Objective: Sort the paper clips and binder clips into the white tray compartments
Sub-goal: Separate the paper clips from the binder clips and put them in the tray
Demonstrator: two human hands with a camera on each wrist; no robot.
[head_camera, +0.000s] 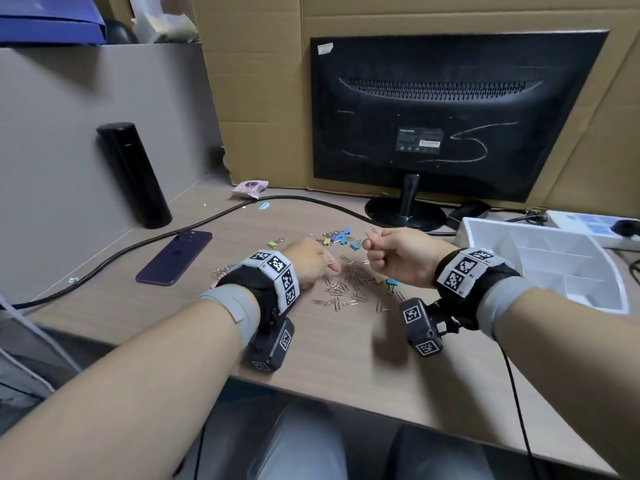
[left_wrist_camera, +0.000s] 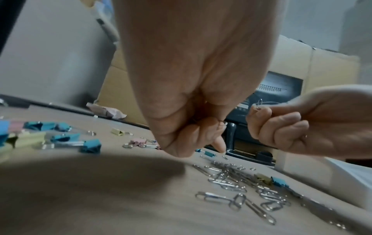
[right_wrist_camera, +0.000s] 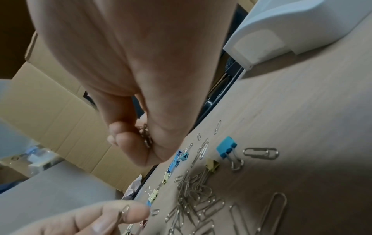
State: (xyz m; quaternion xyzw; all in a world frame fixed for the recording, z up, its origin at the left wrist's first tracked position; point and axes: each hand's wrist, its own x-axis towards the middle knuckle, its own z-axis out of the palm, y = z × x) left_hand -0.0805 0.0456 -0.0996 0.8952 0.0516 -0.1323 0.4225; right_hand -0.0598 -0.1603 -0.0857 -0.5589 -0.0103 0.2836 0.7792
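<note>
Above the tabletop (head_camera: 346,348): right hand (head_camera: 401,256) curled in a narrow grip, pinching a paper clip (head_camera: 371,233), more clips (right_wrist_camera: 145,135) bunched in the palm. Left hand (head_camera: 310,259) low, grip narrow, pinching another clip (right_wrist_camera: 122,213). Beneath and between: loose paper clips (head_camera: 349,285) heaped, binder clips (head_camera: 341,237) scattered beyond. Far right: white tray (head_camera: 485,230), visible compartments holding no clips.

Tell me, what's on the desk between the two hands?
Between the left hand and right hand lie silver paper clips, seen in the head view.
</note>
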